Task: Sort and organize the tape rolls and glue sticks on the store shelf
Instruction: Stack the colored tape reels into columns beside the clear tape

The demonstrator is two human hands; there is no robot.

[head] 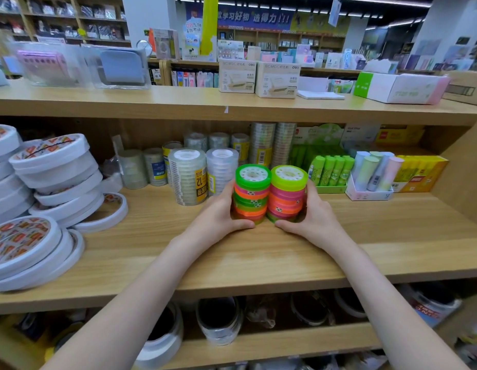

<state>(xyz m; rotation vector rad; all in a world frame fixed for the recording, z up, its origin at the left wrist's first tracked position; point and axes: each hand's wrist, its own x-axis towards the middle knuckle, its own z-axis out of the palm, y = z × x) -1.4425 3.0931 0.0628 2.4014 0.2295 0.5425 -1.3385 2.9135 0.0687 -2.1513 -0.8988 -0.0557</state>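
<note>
- Wood-grain store shelf (258, 252), smooth, pale.
- Two stacks of neon tape rolls (269, 193): glossy green, pink, orange rings, upright, touching, mid-shelf.
- Left hand (218, 217) cups left stack; right hand (312, 217) cups right stack.
- Green glue sticks (331, 170) boxed behind, right.

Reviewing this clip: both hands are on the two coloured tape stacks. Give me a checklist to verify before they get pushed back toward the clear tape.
1. Left hand grips the left coloured stack: ok, thumb curled round its base.
2. Right hand grips the right coloured stack: ok.
3. Stacks upright and side by side: ok, both stand on the shelf board, touching each other.
4. Rolls aligned within each stack: cannot tell fully; the left one looks slightly uneven.
5. Path behind: not ok, clear tape stacks stand right behind them.
6. Green glue sticks out of the way: ok, off to the right.
</note>
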